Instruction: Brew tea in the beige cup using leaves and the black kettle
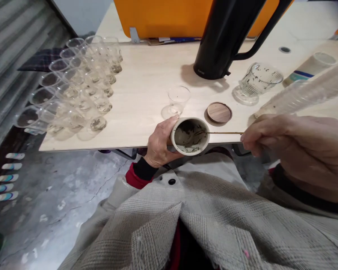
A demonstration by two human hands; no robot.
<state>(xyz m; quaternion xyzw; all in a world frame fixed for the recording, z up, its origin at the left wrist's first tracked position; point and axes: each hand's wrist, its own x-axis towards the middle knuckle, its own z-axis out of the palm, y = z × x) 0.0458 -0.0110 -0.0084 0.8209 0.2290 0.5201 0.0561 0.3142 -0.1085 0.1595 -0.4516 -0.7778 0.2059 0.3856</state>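
My left hand [162, 144] is wrapped around a pale tea canister [174, 139], tilted so its mouth faces me. Loose dark tea leaves [195, 141] cling to the inside. Between the closed fingers of my right hand [293, 140] is a thin gold-coloured spoon [224, 132], its tip inside the canister among the leaves. Just beyond the canister stands a clear plastic cup [179, 98] with a few dark specks. A round wooden lid [219, 112] lies on the table to the right of that cup.
Several clear cups [70, 92] with leaves in the bottom stand in rows at the left. A black kettle [218, 41] stands at the back, before an orange panel [163, 18]. On the right are a ribbed glass [260, 80], a stack of plastic cups [307, 92] and a cylindrical container [310, 69].
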